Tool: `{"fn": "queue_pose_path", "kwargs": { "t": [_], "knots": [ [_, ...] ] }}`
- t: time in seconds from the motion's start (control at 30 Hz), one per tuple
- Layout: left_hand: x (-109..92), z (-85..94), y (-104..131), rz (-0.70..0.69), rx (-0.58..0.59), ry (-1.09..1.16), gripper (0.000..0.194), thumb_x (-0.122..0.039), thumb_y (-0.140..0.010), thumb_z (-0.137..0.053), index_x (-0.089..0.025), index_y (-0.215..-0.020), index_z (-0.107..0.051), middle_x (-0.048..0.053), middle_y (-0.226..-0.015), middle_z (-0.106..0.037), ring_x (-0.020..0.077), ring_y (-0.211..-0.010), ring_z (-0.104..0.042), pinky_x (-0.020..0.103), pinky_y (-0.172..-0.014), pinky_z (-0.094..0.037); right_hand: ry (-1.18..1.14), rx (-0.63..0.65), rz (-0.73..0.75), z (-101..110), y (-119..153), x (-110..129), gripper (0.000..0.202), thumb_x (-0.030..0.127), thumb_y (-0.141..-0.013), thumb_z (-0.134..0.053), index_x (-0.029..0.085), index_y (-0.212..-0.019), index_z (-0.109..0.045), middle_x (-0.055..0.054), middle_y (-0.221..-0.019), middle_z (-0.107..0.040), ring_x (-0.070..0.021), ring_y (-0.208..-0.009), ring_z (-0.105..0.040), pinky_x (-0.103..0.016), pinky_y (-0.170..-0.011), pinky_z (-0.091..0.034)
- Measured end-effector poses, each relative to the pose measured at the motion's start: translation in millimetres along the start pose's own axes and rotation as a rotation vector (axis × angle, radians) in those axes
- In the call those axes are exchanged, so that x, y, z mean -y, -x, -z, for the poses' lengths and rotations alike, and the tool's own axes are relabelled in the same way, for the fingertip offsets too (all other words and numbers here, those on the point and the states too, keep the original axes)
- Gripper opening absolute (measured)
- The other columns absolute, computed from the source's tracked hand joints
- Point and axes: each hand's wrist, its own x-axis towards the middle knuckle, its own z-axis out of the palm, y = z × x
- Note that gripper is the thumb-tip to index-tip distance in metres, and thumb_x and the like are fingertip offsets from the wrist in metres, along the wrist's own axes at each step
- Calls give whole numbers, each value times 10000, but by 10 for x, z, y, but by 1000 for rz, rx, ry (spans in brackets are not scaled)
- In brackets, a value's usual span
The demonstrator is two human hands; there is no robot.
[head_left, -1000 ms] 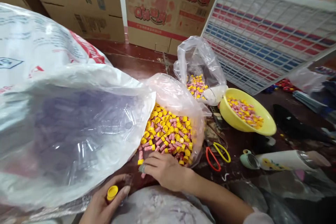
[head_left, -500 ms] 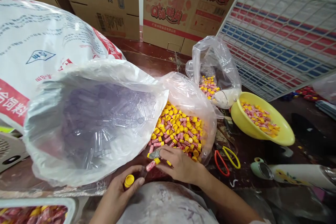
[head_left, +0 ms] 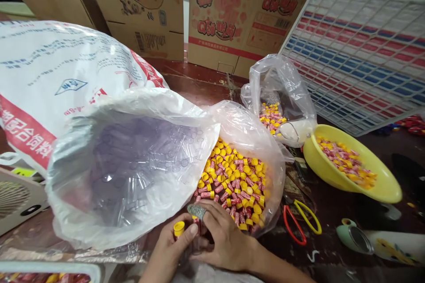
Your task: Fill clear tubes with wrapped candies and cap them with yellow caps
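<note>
My left hand (head_left: 171,243) is closed around a small tube with a yellow cap (head_left: 178,229), the cap showing above the fingers. Right beside it, my right hand (head_left: 227,236) has its fingers bent together, with a grey wrapping (head_left: 196,211) on one fingertip. Between the two hands a little pink-and-red tube (head_left: 196,219) with a yellow top is pinched by my right fingers; its lower part is hidden. Just beyond my right hand, many similar yellow-capped tubes (head_left: 229,163) lie heaped in a clear bag (head_left: 275,177). A white sack (head_left: 76,225) of clear plastic tubes (head_left: 139,159) gapes open to the left.
Red-and-yellow scissors (head_left: 295,227) and a flowered white bottle (head_left: 395,245) lie to the right. A yellow bowl (head_left: 388,185) and another clear bag (head_left: 299,93) hold more pieces. Cardboard boxes (head_left: 245,17) and a white wire rack (head_left: 361,48) stand behind. A white tray (head_left: 96,269) sits front left.
My right hand has come over to my left, bringing the little tube with it; the hands now meet. The camera view has shifted, so the surroundings sit lower and further right.
</note>
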Motion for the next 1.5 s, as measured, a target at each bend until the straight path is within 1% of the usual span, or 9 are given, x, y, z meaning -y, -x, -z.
{"fn": "queue_pose_path", "kwargs": {
  "t": [0.17,0.3,0.47,0.67,0.97,1.1,1.2,1.33,1.5],
  "knots": [
    [-116,-46,-6,-10,50,-13,388,-505,-800,-724,-167,-976,-652,32,-813,-693,195,-740,-647,318,-741,-543,-26,75,-46,-33,-50,22,763,397,-784,-795,171,-1418,-435,-176,-1396,-565,-312,-1399,-434,-515,-1194,-318],
    [-369,142,-81,-157,-52,-401,272,-440,-819,-669,-192,-925,-627,6,-773,-663,188,-728,-627,277,-680,-513,-41,89,-131,179,-92,-105,1082,522,-670,-871,178,-1531,-312,-191,-1514,-442,-342,-1459,-340,-513,-1187,-341],
    [-702,565,-443,-450,-450,-1310,316,-120,-825,-460,-209,-1039,-674,78,-1001,-666,227,-786,-636,299,-634,-462,93,-173,-300,312,-45,-337,195,250,-921,-666,197,-1107,-642,-100,-1122,-673,-247,-1078,-646,-407,-958,-541],
    [-776,647,-857,-529,-328,-1827,479,-12,-863,-381,-194,-1196,-673,140,-1006,-646,286,-842,-643,390,-744,-481,322,115,-147,-29,-51,-301,77,151,-962,-581,187,-980,-647,-60,-1034,-676,-187,-993,-644,-299,-879,-537],
    [-772,712,-694,-666,-215,-1475,245,-221,-903,-538,-197,-1090,-694,108,-1130,-720,280,-1013,-636,386,-890,-496,309,174,-167,-218,-172,-289,93,123,-904,-591,184,-953,-642,-85,-1135,-615,-190,-947,-638,-286,-789,-532],
    [-664,662,-316,-498,-285,-1106,294,-458,-872,-609,-228,-1034,-696,49,-1022,-752,233,-920,-679,303,-843,-518,-40,-45,-260,-25,-111,-338,149,66,-874,-567,173,-828,-660,-74,-1050,-642,-176,-967,-635,-300,-877,-513],
    [-587,506,-99,-352,-152,-942,268,-465,-834,-645,-230,-948,-704,22,-915,-751,208,-832,-684,258,-762,-524,-478,-168,-442,172,-105,-278,35,207,-879,-658,189,-874,-687,-36,-934,-681,-171,-881,-652,-304,-812,-531],
    [-524,307,2,-255,-16,-830,198,-391,-830,-654,-222,-911,-719,22,-874,-744,198,-803,-678,249,-726,-510,-996,-41,-620,317,-154,-142,264,382,-783,-803,171,-891,-686,-7,-817,-705,-145,-732,-669,-254,-677,-533],
    [-501,188,53,-201,55,-810,201,-390,-846,-652,-240,-945,-740,19,-878,-753,188,-775,-679,241,-695,-503,-1100,86,-705,269,-196,-113,430,432,-658,-886,173,-882,-626,35,-701,-670,-109,-557,-630,-197,-517,-490]
  ]
}}
